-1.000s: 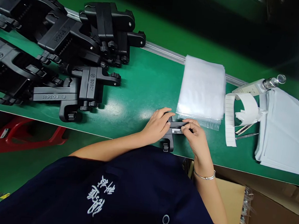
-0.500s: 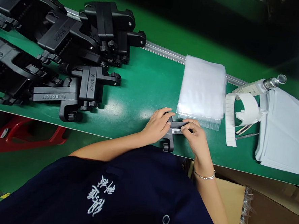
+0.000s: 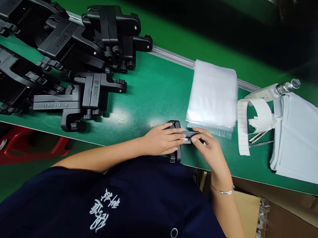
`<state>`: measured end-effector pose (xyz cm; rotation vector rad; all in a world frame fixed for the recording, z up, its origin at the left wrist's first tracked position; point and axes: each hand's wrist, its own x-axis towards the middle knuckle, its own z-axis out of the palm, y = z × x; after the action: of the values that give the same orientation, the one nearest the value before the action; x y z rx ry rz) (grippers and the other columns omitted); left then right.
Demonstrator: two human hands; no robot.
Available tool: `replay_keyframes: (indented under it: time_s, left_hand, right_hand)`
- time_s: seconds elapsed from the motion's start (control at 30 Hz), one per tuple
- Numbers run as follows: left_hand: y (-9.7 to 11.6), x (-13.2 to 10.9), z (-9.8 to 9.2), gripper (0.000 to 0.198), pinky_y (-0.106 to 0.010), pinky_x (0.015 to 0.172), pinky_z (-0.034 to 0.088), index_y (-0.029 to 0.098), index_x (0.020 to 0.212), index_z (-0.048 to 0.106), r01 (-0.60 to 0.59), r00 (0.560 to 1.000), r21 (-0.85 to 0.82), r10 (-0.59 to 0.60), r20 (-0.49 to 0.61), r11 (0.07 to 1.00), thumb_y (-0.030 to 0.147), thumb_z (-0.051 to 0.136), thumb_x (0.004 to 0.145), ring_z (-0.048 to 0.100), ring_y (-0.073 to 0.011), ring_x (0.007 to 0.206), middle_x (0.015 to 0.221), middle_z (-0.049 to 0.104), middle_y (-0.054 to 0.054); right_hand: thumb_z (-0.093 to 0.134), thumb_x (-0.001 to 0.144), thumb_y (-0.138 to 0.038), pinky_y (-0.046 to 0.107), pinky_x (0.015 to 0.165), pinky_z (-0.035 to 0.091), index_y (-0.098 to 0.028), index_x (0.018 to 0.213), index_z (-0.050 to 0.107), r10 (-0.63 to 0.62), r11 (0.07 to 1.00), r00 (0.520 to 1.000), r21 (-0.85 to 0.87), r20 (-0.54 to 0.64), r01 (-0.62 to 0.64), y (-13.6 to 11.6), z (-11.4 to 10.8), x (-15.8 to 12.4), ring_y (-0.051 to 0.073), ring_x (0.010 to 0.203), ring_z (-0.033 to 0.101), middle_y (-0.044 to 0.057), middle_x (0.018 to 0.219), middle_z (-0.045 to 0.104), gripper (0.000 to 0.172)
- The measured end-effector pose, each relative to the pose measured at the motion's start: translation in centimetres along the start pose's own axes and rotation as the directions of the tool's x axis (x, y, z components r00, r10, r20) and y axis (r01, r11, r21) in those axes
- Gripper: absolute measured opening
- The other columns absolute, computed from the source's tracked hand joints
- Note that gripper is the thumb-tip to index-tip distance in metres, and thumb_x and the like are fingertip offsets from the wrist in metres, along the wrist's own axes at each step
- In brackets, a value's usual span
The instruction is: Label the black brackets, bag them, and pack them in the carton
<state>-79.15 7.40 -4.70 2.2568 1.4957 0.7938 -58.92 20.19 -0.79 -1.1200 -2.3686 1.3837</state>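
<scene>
A black plastic bracket (image 3: 176, 125) lies at the table's front edge, with a dark knob at its near end. My left hand (image 3: 159, 140) rests flat across it, fingers stretched and slightly spread over the arm. A small white label (image 3: 186, 140) on the arm shows partly beyond those fingertips. My right hand (image 3: 210, 148) grips the arm's right end between thumb and fingers, which hide that end.
Several black BOSCH brackets (image 3: 57, 104) are heaped on the left. Clear plastic bags (image 3: 213, 95) lie stacked behind my hands. To the right are a label strip (image 3: 243, 127), a pump bottle (image 3: 265, 93), tweezers (image 3: 261, 144) and white sheets (image 3: 303, 138). A red stool (image 3: 25, 143) stands below.
My left hand has flattened, its fingers now extended across the bracket and covering part of the label. My right hand still grips the arm's right end. The view has shifted slightly.
</scene>
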Motion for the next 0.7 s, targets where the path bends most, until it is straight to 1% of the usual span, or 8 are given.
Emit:
replay_keyframes:
  time_s: [0.07, 0.13, 0.27, 0.37, 0.43, 0.53, 0.63, 0.7]
  left_hand:
    - [-0.6, 0.1, -0.6, 0.032, -0.043, 0.11, 0.033, 0.029, 0.124, 0.062, -0.053, 0.998, 0.028, 0.052, 0.041, 0.998, 0.035, 0.048, 0.095, 0.054, -0.022, 0.126, 0.131, 0.063, -0.003]
    - [-1.0, 0.7, -1.2, 0.033, -0.042, 0.106, 0.036, 0.03, 0.123, 0.062, -0.099, 0.99, 0.04, 0.095, 0.1, 0.994, 0.039, 0.047, 0.096, 0.055, -0.0225, 0.123, 0.131, 0.063, -0.003]
    - [-0.7, 3.1, -1.9, 0.035, -0.036, 0.088, 0.043, 0.029, 0.121, 0.064, -0.15, 0.967, 0.064, 0.133, 0.219, 0.987, 0.044, 0.05, 0.093, 0.062, -0.0227, 0.105, 0.114, 0.07, -0.006]
    - [0.0, 4.0, -1.8, 0.035, -0.034, 0.079, 0.043, 0.024, 0.12, 0.065, -0.186, 0.96, 0.14, 0.15, 0.235, 0.972, 0.042, 0.052, 0.093, 0.062, -0.0222, 0.094, 0.099, 0.071, -0.008]
    - [0.2, 3.4, -1.9, 0.035, -0.034, 0.08, 0.043, 0.021, 0.12, 0.065, -0.216, 0.959, 0.201, 0.169, 0.228, 0.956, 0.04, 0.049, 0.094, 0.062, -0.0222, 0.096, 0.101, 0.071, -0.009]
    - [0.1, 0.9, -2.3, 0.035, -0.036, 0.093, 0.042, 0.021, 0.12, 0.065, -0.224, 0.965, 0.269, 0.175, 0.195, 0.937, 0.039, 0.046, 0.097, 0.06, -0.0225, 0.108, 0.112, 0.07, -0.009]
    - [-0.4, -1.5, -3.2, 0.035, -0.041, 0.103, 0.038, 0.023, 0.121, 0.064, -0.158, 0.984, 0.299, 0.123, 0.132, 0.941, 0.04, 0.045, 0.097, 0.058, -0.0226, 0.116, 0.122, 0.068, -0.007]
    - [-1.0, -1.9, -4.0, 0.037, -0.042, 0.104, 0.038, 0.022, 0.123, 0.062, -0.067, 0.998, 0.305, 0.059, 0.035, 0.95, 0.041, 0.041, 0.098, 0.06, -0.0222, 0.114, 0.121, 0.068, -0.007]
  right_hand:
    - [0.062, 0.085, -0.037, 0.048, 0.102, 0.041, -0.032, 0.125, 0.06, -0.026, 0.998, 0.996, -0.047, 0.091, 0.031, 0.4, -1.4, -0.5, 0.027, 0.127, 0.05, 0.005, 0.14, 0.053, 0.04]
    - [0.066, 0.083, -0.037, 0.051, 0.106, 0.039, -0.036, 0.135, 0.052, -0.059, 0.989, 0.987, -0.123, 0.149, 0.078, 1.0, -2.3, -0.7, 0.029, 0.133, 0.045, 0.002, 0.142, 0.052, 0.055]
    - [0.067, 0.082, -0.036, 0.054, 0.107, 0.039, -0.035, 0.132, 0.056, -0.1, 0.969, 0.982, -0.21, 0.157, 0.133, 1.9, -2.3, -0.5, 0.03, 0.131, 0.046, 0.002, 0.132, 0.062, 0.051]
    - [0.066, 0.083, -0.035, 0.052, 0.105, 0.043, -0.033, 0.132, 0.057, -0.112, 0.96, 0.983, -0.238, 0.146, 0.145, 2.0, -2.0, -0.4, 0.03, 0.129, 0.049, 0.003, 0.131, 0.062, 0.05]
    - [0.064, 0.085, -0.036, 0.051, 0.103, 0.045, -0.031, 0.132, 0.057, -0.099, 0.954, 0.984, -0.266, 0.151, 0.136, 1.8, -2.0, -0.5, 0.029, 0.128, 0.05, 0.004, 0.131, 0.062, 0.048]
    - [0.062, 0.087, -0.036, 0.049, 0.102, 0.046, -0.027, 0.132, 0.057, -0.086, 0.937, 0.982, -0.322, 0.165, 0.136, 1.6, -2.3, -0.7, 0.029, 0.127, 0.05, 0.007, 0.132, 0.061, 0.046]
    - [0.061, 0.088, -0.035, 0.05, 0.103, 0.045, -0.025, 0.132, 0.055, -0.127, 0.91, 0.976, -0.371, 0.178, 0.186, 1.4, -2.2, -0.7, 0.029, 0.125, 0.052, 0.008, 0.131, 0.061, 0.046]
    - [0.062, 0.087, -0.036, 0.052, 0.104, 0.043, -0.023, 0.135, 0.051, -0.182, 0.879, 0.965, -0.408, 0.191, 0.246, 1.2, -1.7, -0.5, 0.03, 0.125, 0.052, 0.01, 0.134, 0.058, 0.05]
